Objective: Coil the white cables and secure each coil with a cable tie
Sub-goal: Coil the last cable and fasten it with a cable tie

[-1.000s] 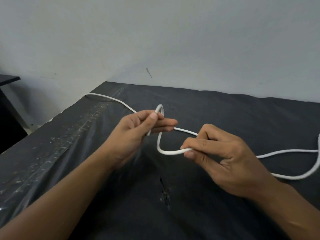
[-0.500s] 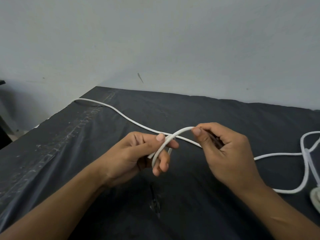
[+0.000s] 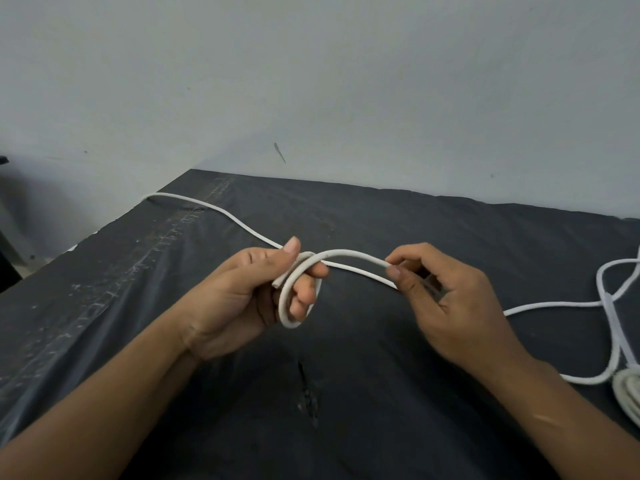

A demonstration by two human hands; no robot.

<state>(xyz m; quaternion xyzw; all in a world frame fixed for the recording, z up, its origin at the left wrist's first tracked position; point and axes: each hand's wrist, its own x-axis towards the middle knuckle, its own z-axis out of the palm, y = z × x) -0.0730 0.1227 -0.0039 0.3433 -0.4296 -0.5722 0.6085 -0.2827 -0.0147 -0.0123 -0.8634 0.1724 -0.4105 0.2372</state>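
A dark, wrinkled sheet covers the surface point(image 3: 381, 209), which fills the lower half of the frame and meets a plain pale wall point(image 3: 311, 81) along its far edge; the sheet has a small tear point(image 3: 306, 393) at lower centre. A white cable point(image 3: 221, 211) starts at the upper left corner of the surface and runs diagonally to the middle of the frame. There the left hand point(image 3: 242, 289) holds it: one loop is wound round the curled fingers, and the thumb is raised beside the strands. From the loop a strand arcs right to the right hand point(image 3: 450, 299), which pinches it between thumb and forefinger. The two hands are near each other but not touching. Past the right hand the cable trails across the surface to loose loops at the right edge, beside a wound coil point(image 3: 627, 393) at the lower right.
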